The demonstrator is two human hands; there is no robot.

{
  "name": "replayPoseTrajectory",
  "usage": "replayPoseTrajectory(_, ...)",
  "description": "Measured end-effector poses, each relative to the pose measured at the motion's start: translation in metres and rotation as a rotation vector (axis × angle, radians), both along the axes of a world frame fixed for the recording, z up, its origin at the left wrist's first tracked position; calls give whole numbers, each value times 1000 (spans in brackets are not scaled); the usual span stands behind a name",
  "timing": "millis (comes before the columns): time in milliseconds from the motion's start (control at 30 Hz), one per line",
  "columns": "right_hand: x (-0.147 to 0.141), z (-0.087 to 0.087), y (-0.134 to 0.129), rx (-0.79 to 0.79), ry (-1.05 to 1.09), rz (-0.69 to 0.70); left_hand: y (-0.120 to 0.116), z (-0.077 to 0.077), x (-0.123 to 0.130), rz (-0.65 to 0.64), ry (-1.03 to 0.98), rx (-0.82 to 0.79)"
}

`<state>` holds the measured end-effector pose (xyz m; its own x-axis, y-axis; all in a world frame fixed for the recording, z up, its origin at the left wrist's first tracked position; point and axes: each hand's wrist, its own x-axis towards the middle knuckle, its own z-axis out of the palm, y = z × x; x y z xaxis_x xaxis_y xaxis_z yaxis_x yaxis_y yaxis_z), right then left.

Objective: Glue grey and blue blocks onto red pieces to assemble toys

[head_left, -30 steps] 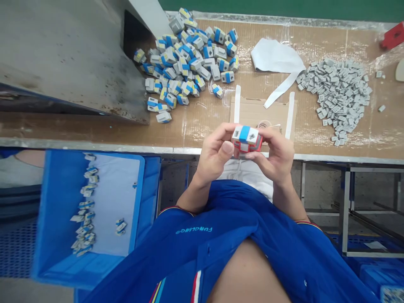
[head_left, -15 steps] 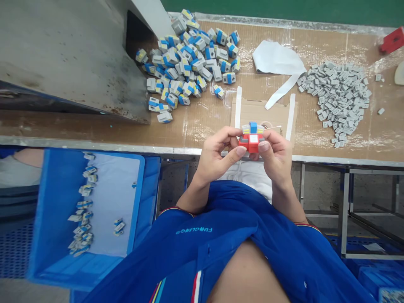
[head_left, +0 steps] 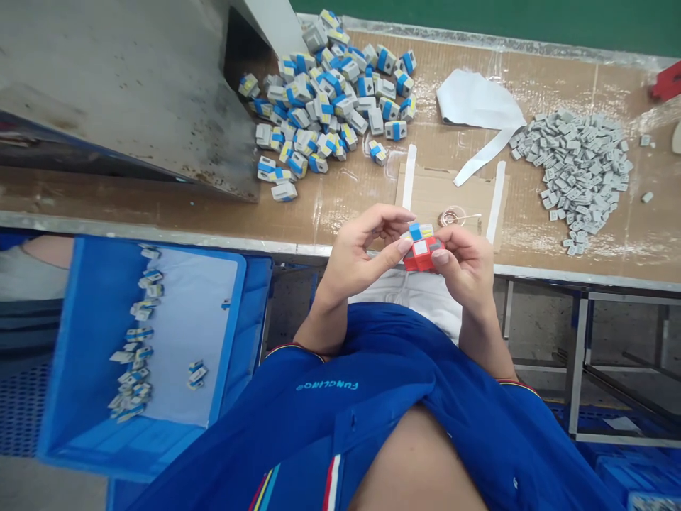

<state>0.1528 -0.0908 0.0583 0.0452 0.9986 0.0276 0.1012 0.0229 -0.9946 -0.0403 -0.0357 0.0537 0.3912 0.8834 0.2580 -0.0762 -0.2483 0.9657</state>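
Note:
Between both hands, at the table's front edge, is a red block [head_left: 421, 261] with a pale square on its face. A grey, blue and yellow piece [head_left: 415, 231] sits against its far side. My left hand [head_left: 367, 248] has its thumb and fingers closed on the grey, blue and yellow piece. My right hand [head_left: 462, 261] pinches the right end of the red block between thumb and fingers. Just beyond the hands lies a taped cardboard sheet [head_left: 433, 188] with a small clear round dish [head_left: 452, 216] and a thin stick on it.
A heap of grey, blue and yellow pieces [head_left: 330, 99] lies at the back left, beside a metal housing [head_left: 133, 85]. White cloth [head_left: 476, 103] and a pile of small grey parts [head_left: 582, 167] are further right. A blue crate [head_left: 242, 298] stands at the left.
The red block and the piece against it have tilted and moved slightly left and nearer the body. My left hand's grip has shifted onto the piece. The round dish is now uncovered.

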Motion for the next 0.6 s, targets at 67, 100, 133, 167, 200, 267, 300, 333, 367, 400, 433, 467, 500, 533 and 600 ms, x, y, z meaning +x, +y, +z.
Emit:
replayPoseTrajectory(67,2,2,2,34,-43,22,1,1,-2,-26,32,-10)
replayPoseTrajectory(100,3,4,4,56,-64,32,1,1,-3,-41,42,-18)
replayPoseTrajectory(133,4,4,5,77,-88,42,1,1,-3,-54,46,-26)
replayPoseTrajectory(167,6,5,6,94,-112,52,1,0,-4,-67,45,-35)
replayPoseTrajectory(200,7,5,7,110,-133,62,1,0,-5,-77,43,-44)
replayPoseTrajectory(267,9,5,8,144,-157,84,1,-1,-6,-96,45,-46)
replayPoseTrajectory(300,10,5,9,157,-165,94,2,-2,-7,-104,52,-39)
replayPoseTrajectory(333,11,4,9,162,-172,102,2,-2,-8,-108,63,-26)
replayPoseTrajectory(367,11,3,9,160,-179,109,3,-2,-9,-112,76,-5)
replayPoseTrajectory(400,12,2,9,155,-186,116,4,-1,-10,-117,90,24)
replayPoseTrajectory(433,12,1,9,150,-189,123,5,-1,-11,-124,105,61)
replayPoseTrajectory(467,13,0,10,152,-186,133,6,0,-12,-130,123,106)
replayPoseTrajectory(500,14,-2,10,161,-176,145,7,1,-13,-132,143,157)
replayPoseTrajectory(533,15,-3,11,176,-163,158,8,2,-14,-131,162,213)
replayPoseTrajectory(600,17,-6,12,211,-143,185,9,3,-14,-123,186,311)
